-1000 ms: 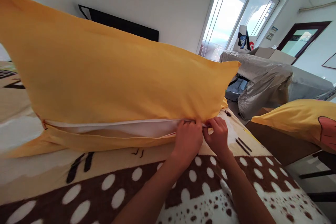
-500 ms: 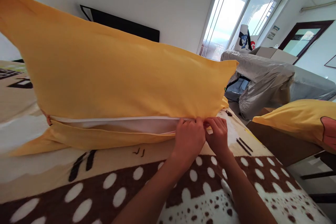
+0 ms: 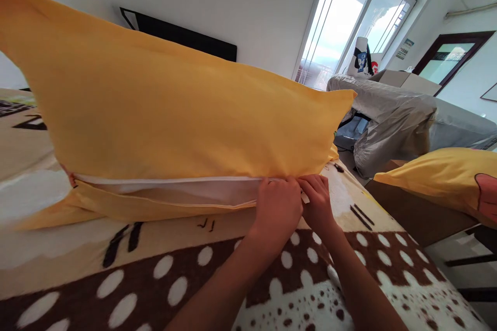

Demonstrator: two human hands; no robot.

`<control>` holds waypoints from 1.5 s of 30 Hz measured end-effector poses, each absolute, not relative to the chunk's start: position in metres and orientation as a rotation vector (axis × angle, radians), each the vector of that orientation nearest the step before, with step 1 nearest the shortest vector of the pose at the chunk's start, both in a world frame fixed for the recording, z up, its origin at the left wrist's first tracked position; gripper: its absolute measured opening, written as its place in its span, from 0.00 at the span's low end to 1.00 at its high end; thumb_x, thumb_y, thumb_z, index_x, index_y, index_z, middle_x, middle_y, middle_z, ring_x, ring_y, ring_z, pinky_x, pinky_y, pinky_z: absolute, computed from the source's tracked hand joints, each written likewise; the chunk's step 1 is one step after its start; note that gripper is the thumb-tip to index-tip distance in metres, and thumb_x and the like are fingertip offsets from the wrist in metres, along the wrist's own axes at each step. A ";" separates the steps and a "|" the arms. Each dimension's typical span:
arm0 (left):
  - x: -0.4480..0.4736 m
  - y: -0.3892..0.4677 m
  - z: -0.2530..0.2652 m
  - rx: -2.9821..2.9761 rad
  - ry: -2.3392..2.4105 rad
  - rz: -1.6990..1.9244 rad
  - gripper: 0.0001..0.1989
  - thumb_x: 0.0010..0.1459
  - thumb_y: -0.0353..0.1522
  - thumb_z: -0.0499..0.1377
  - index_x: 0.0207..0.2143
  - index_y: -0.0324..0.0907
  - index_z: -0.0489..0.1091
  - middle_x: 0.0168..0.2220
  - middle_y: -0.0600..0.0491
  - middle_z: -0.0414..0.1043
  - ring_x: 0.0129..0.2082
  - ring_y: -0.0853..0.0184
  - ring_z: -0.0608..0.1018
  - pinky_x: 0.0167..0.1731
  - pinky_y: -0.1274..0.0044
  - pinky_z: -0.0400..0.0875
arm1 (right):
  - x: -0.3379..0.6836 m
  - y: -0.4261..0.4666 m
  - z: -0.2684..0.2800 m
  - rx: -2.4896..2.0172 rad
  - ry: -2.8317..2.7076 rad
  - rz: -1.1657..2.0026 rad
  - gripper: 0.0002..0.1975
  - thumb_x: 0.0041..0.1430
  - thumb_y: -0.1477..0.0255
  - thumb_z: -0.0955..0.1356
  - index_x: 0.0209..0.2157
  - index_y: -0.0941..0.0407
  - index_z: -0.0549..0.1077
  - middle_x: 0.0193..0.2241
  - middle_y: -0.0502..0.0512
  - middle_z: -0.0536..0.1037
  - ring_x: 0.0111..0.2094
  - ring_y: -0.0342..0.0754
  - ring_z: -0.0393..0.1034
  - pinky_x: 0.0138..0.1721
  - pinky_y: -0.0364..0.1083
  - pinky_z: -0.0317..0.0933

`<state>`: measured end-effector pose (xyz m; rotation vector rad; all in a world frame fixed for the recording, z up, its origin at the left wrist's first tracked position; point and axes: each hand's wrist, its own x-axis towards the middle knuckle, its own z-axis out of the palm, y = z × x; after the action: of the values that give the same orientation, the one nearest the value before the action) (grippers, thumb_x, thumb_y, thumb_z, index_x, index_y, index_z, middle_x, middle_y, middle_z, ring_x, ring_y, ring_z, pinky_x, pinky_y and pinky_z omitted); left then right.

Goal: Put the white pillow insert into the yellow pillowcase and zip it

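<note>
A large yellow pillow (image 3: 186, 114) stands on its long side on the bed. Along its lower edge the pillowcase gapes in a long slit, and a white inner lining (image 3: 202, 190) shows inside. At the slit's right end my left hand (image 3: 277, 209) is closed, its bent fingers gripping the pillowcase edge. My right hand (image 3: 318, 200) is right beside it, fingers pinched on the same edge; a small pale bit shows near the fingertips. Whether a zipper pull is between those fingers is hidden.
Under the pillow lies a patterned blanket (image 3: 186, 256) with brown, dotted and cream areas. To the right, another yellow pillow (image 3: 430, 170) rests on a brown box (image 3: 407, 212). Behind stand furniture under a grey plastic cover (image 3: 399, 114) and a window (image 3: 341, 15).
The right hand has shifted slightly left and closer to the left hand, its fingers curling in more. The slit's upper edge sits slightly lower; the pillow has barely moved.
</note>
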<state>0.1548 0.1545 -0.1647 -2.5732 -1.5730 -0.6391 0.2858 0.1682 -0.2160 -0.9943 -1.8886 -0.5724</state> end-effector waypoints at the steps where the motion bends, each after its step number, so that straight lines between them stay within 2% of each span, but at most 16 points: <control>1: 0.153 0.156 -0.163 -2.576 -1.604 -0.618 0.12 0.54 0.25 0.48 0.31 0.35 0.72 0.28 0.43 0.74 0.31 0.58 0.78 0.36 0.68 0.69 | 0.286 0.169 -0.216 -0.992 -1.890 -0.583 0.05 0.58 0.78 0.64 0.32 0.56 0.71 0.29 0.52 0.74 0.32 0.46 0.65 0.38 0.48 0.54; 5: 0.145 0.159 -0.154 -2.576 -1.720 -0.510 0.13 0.55 0.27 0.48 0.30 0.36 0.73 0.29 0.42 0.75 0.33 0.59 0.78 0.35 0.70 0.70 | 0.284 0.172 -0.217 -0.989 -1.933 -0.653 0.05 0.58 0.78 0.65 0.31 0.56 0.71 0.27 0.52 0.74 0.31 0.45 0.65 0.38 0.47 0.54; 11: 0.141 0.159 -0.152 -2.577 -1.808 -0.478 0.14 0.55 0.27 0.47 0.34 0.37 0.72 0.31 0.41 0.74 0.35 0.56 0.78 0.35 0.69 0.71 | 0.283 0.173 -0.218 -1.036 -1.971 -0.708 0.05 0.60 0.76 0.64 0.30 0.57 0.70 0.27 0.52 0.74 0.31 0.45 0.65 0.39 0.47 0.54; 25: 0.120 0.170 -0.155 -2.655 -1.801 -0.487 0.12 0.57 0.31 0.48 0.33 0.38 0.71 0.33 0.44 0.75 0.34 0.56 0.77 0.31 0.70 0.69 | 0.282 0.173 -0.219 -1.048 -1.950 -0.631 0.04 0.57 0.76 0.65 0.28 0.56 0.68 0.24 0.50 0.72 0.29 0.45 0.64 0.38 0.47 0.55; 45: 0.109 0.163 -0.142 -2.582 -1.815 -0.363 0.14 0.57 0.28 0.46 0.34 0.38 0.71 0.34 0.44 0.74 0.34 0.56 0.78 0.31 0.72 0.67 | 0.283 0.174 -0.219 -1.055 -1.929 -0.561 0.04 0.55 0.77 0.65 0.27 0.56 0.67 0.23 0.49 0.70 0.28 0.44 0.62 0.35 0.46 0.54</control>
<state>0.1094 0.1626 -0.1415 -2.5819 -1.8154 -0.3627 0.2830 0.1738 -0.2193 -1.0552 -1.9294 -0.5609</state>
